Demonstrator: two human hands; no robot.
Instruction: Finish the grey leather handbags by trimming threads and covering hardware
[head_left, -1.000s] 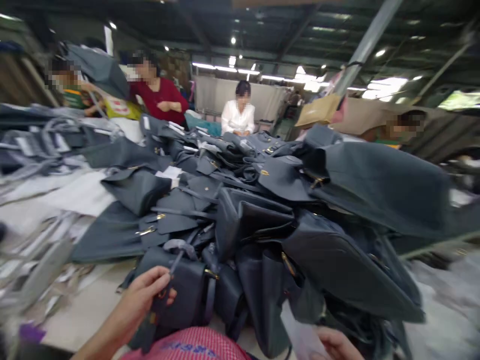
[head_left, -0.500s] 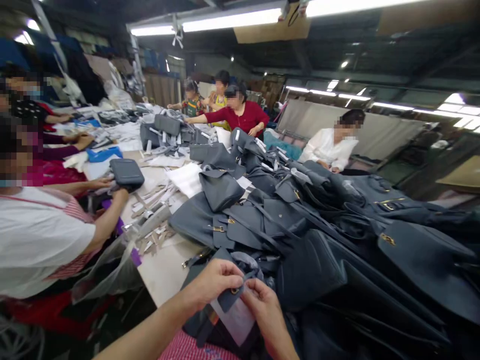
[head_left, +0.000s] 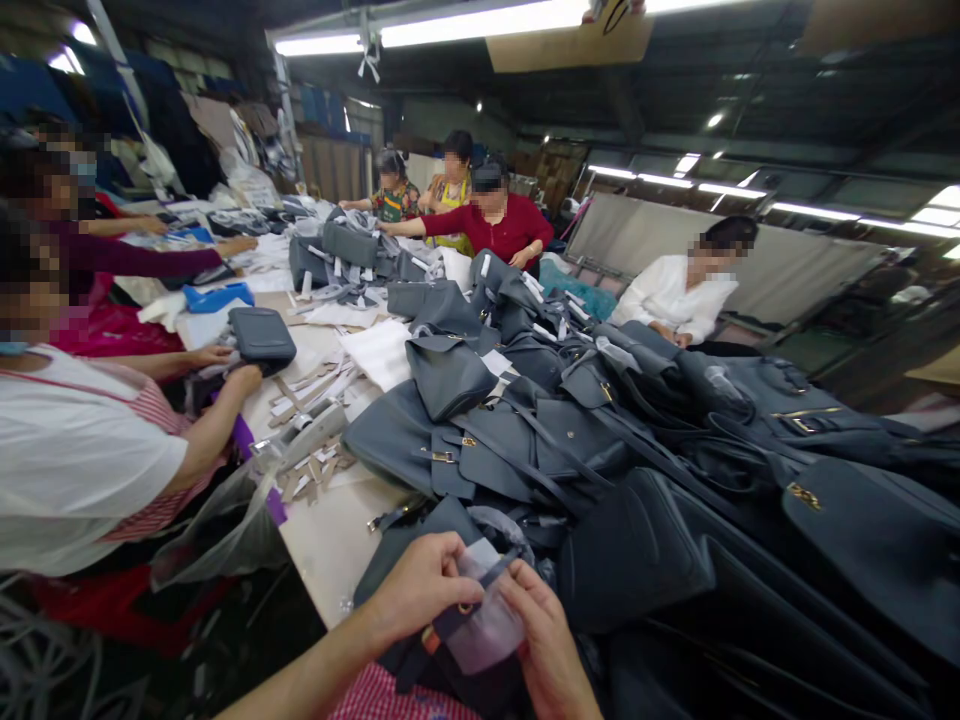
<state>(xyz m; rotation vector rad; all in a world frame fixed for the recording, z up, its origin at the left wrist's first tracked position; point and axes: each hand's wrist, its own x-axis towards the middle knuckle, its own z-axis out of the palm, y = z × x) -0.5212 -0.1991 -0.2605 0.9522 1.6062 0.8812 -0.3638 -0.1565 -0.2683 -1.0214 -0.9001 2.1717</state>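
- At six o'clock, low in my sight, a translucent sheet (head_left: 491, 632) and a dark strap (head_left: 495, 571) sit between the worker's two hands, which are close together.
- The left hand (head_left: 420, 588) pinches the dark strap beside a small gold ring (head_left: 466, 607).
- The right hand (head_left: 541, 620) pinches the sheet's right edge; I can't tell whether it grips the strap too.
- From there up to twelve o'clock and round to three, dark bags (head_left: 450, 375) heap over the counter (head_left: 328, 545).
- Between two and three, a large flap bag (head_left: 877, 560) shows a gold clasp (head_left: 805, 497).
- Toward half past ten lie pale scraps (head_left: 319, 470).
- At ten, a co-worker in white (head_left: 82, 450) holds a boxy bag (head_left: 262, 338).
- At twelve, a person in red (head_left: 506, 228) reaches sideways over the goods.
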